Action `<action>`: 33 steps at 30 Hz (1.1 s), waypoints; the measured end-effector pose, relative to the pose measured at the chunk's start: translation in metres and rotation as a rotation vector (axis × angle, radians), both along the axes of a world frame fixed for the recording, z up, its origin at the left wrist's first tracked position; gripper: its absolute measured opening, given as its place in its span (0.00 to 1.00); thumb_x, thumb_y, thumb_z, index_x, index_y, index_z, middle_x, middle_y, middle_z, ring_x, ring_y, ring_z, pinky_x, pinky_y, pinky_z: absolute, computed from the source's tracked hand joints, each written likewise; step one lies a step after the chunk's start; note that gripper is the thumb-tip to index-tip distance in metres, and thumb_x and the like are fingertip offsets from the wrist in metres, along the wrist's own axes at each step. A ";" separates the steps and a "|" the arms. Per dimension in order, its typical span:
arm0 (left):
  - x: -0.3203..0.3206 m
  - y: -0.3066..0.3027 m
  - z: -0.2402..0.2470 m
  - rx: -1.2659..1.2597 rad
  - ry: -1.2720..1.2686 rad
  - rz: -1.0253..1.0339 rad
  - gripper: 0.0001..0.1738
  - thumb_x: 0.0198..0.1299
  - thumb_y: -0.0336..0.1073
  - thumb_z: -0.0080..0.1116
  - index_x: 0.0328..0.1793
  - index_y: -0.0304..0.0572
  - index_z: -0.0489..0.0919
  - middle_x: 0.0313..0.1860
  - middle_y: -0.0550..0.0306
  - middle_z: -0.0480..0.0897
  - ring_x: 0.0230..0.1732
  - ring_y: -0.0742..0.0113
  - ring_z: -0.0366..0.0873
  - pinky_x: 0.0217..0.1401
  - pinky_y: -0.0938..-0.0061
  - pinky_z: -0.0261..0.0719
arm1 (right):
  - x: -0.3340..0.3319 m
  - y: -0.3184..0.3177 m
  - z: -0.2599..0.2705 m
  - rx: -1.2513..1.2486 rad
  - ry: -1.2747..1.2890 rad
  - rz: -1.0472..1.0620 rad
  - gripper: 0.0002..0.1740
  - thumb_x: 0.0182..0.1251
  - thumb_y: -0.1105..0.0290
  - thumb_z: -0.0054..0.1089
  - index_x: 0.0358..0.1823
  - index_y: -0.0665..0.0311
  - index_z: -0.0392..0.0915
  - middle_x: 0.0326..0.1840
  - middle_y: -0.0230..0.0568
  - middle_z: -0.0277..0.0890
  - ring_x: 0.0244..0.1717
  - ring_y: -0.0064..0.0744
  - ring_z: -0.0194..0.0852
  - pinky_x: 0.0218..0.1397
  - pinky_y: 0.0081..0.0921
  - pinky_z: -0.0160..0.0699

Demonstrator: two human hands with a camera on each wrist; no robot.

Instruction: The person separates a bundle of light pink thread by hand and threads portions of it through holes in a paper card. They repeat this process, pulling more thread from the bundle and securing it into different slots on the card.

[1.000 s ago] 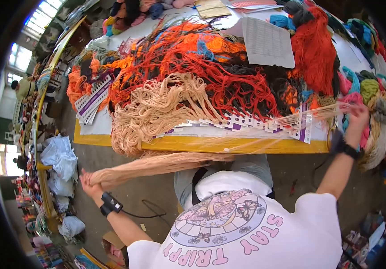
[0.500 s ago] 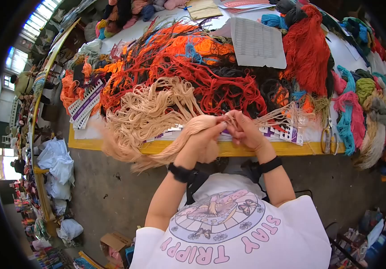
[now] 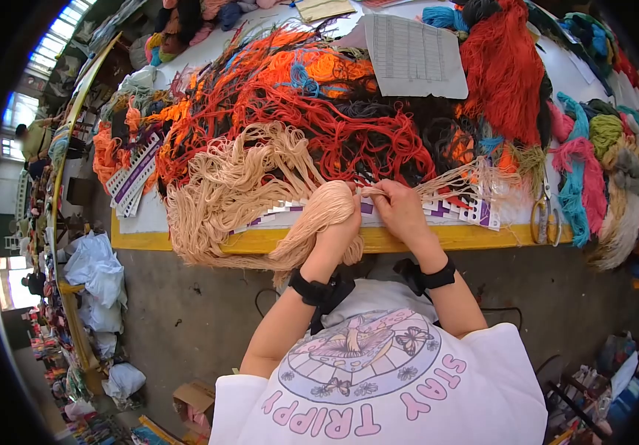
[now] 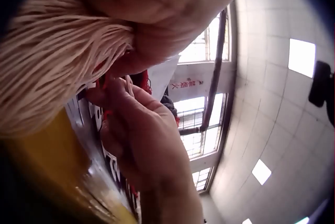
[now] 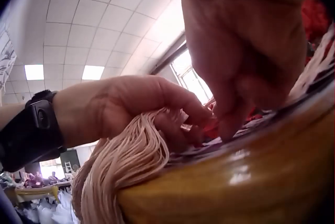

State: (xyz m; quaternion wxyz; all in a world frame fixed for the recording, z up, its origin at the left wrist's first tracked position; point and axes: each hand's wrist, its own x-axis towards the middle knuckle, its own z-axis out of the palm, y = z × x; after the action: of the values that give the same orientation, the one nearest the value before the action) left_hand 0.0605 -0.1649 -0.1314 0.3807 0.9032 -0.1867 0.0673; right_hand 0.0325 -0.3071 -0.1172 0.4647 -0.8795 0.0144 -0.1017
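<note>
At the table's front edge, my left hand (image 3: pixel 345 226) grips a thick hank of beige thread (image 3: pixel 328 208), which drapes over the hand and trails left. My right hand (image 3: pixel 405 213) is close beside it, thumb and fingers pinching thin strands of that thread. In the left wrist view, the fingertips of the right hand (image 4: pixel 152 135) meet those of the left by the cut-looking bundle (image 4: pixel 57 62). Beyond lies a looped heap of beige thread (image 3: pixel 238 178). Along the edge, white-and-purple punched cards (image 3: pixel 488 213) carry thin beige strands running to the right.
Red thread (image 3: pixel 364 144) and orange thread (image 3: pixel 267 78) cover the table's middle. Scissors (image 3: pixel 542 215) lie near the right front by pink and blue hanks (image 3: pixel 575 178). A printed sheet (image 3: pixel 416 55) sits farther back. The table has a yellow edge (image 3: pixel 453 239).
My hands came in from wide apart, where they stretched the beige thread, to meet at the table edge. Since then the swinging hank has settled and the fingers have shifted slightly.
</note>
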 end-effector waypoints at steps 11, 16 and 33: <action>0.016 0.005 0.046 -0.577 1.081 0.061 0.08 0.57 0.34 0.51 0.32 0.37 0.77 0.21 0.58 0.76 0.19 0.68 0.71 0.24 0.75 0.69 | 0.000 0.003 0.002 0.159 0.087 -0.112 0.09 0.48 0.69 0.56 0.29 0.66 0.78 0.27 0.49 0.75 0.31 0.46 0.75 0.34 0.35 0.72; 0.018 0.008 0.018 -0.668 1.159 -0.056 0.07 0.59 0.32 0.50 0.32 0.41 0.77 0.18 0.64 0.74 0.16 0.77 0.68 0.20 0.81 0.67 | 0.000 0.001 0.007 0.128 0.047 -0.062 0.08 0.49 0.69 0.56 0.27 0.66 0.78 0.26 0.46 0.75 0.30 0.44 0.75 0.33 0.33 0.72; 0.027 0.030 -0.001 0.356 -0.064 -0.102 0.07 0.55 0.33 0.52 0.27 0.40 0.75 0.18 0.62 0.73 0.19 0.74 0.68 0.22 0.77 0.65 | 0.009 -0.009 0.015 0.131 0.258 0.001 0.14 0.54 0.66 0.46 0.31 0.66 0.79 0.27 0.52 0.76 0.31 0.49 0.75 0.36 0.35 0.72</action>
State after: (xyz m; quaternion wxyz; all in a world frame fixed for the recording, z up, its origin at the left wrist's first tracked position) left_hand 0.0879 -0.1347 -0.1324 0.2117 0.9430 -0.2531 0.0427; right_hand 0.0414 -0.3165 -0.1021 0.5153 -0.8532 0.0801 0.0134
